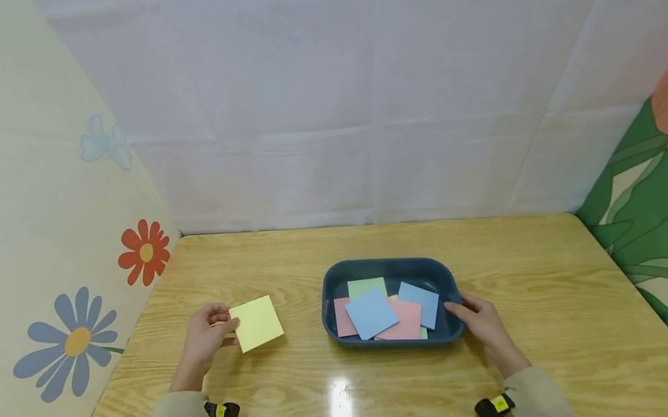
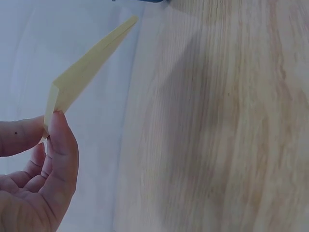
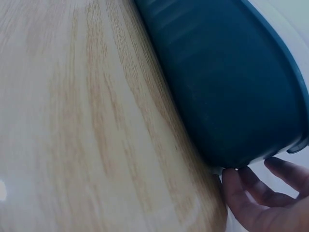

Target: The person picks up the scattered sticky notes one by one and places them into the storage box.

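Observation:
My left hand (image 1: 207,338) pinches a pad of yellow sticky notes (image 1: 257,323) at its left edge, between thumb and fingers. The left wrist view shows this pad (image 2: 89,63) tilted and raised off the table, its shadow on the wood. At the right end of a dark blue plastic basin (image 1: 384,346), my right hand (image 1: 480,319) grips the rim, thumb over the edge and fingertips against the outer wall. Inside the basin lie several sticky note pads, among them a blue pad (image 1: 372,313), a pink pad (image 1: 404,320) and a green pad (image 1: 366,287), partly overlapping.
The wooden table (image 1: 285,412) has a bright reflection near its front. A white cloth wall (image 1: 321,111) stands behind it. Flower-patterned panels flank the left and right sides. Each wrist carries a small black camera (image 1: 224,414).

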`<state>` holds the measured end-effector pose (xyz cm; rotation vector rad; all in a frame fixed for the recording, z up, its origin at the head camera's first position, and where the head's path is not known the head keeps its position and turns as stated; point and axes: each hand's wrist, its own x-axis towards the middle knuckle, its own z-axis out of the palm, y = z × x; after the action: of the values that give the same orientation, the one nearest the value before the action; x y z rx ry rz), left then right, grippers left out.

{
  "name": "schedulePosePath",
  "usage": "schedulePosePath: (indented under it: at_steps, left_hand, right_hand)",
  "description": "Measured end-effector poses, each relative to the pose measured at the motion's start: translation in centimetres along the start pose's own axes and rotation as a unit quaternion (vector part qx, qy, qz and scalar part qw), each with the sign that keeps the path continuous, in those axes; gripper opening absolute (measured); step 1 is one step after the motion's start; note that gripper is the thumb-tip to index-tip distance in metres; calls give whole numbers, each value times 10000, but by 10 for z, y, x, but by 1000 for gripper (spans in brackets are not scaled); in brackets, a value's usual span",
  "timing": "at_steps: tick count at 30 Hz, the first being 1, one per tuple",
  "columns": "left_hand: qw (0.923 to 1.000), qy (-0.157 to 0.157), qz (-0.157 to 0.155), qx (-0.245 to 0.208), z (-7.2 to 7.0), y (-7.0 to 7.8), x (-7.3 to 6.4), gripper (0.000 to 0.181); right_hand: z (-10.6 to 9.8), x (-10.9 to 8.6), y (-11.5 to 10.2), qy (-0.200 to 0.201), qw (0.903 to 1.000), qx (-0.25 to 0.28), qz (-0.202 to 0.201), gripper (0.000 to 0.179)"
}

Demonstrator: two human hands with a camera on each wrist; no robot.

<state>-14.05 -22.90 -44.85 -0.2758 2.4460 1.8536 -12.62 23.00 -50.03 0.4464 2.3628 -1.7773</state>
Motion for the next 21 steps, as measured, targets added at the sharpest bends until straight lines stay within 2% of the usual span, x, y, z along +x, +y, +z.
schedulePosePath:
  at_steps: [21]
  left_hand:
    - [9993,-229,204,-194,14,14,3,26]
  right_hand:
    - [-1,3,1,-99,9998,117,143,57]
